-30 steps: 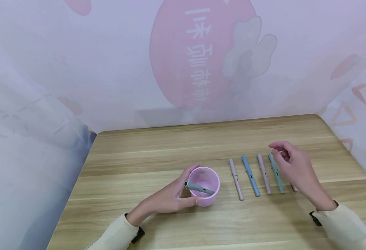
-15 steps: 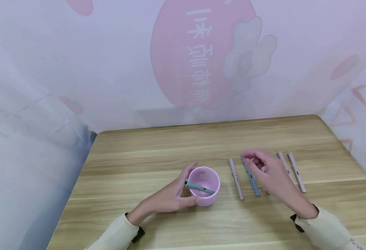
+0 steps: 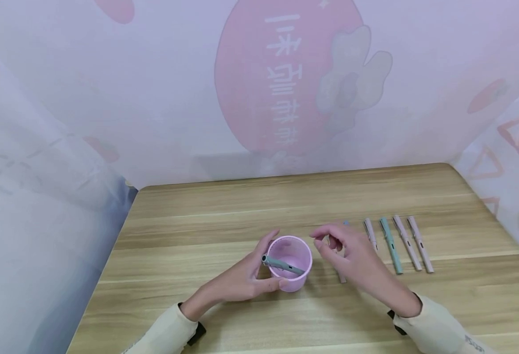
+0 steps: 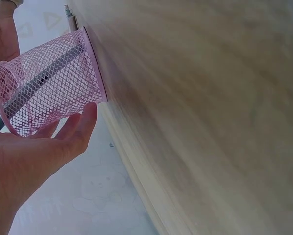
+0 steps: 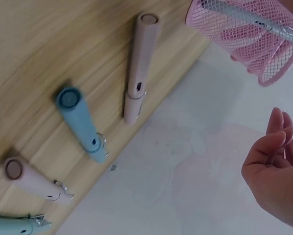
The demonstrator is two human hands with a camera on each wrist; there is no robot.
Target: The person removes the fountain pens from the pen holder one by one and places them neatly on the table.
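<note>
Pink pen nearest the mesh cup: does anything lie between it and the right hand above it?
Nothing visible does. The right hand hovers empty over the pink pen, which lies alone on bare table beside the mesh cup.

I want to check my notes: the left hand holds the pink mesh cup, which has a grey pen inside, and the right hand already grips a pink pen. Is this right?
Not quite: the right hand grips nothing. The right wrist view shows its fingers empty above the pink pen. The rest holds.

I see a pink wire-mesh cup (image 4: 48,81) on a matt wood-grain worktop (image 3: 241,206), beside smooth, matt plastic pens (image 5: 139,63).
</note>
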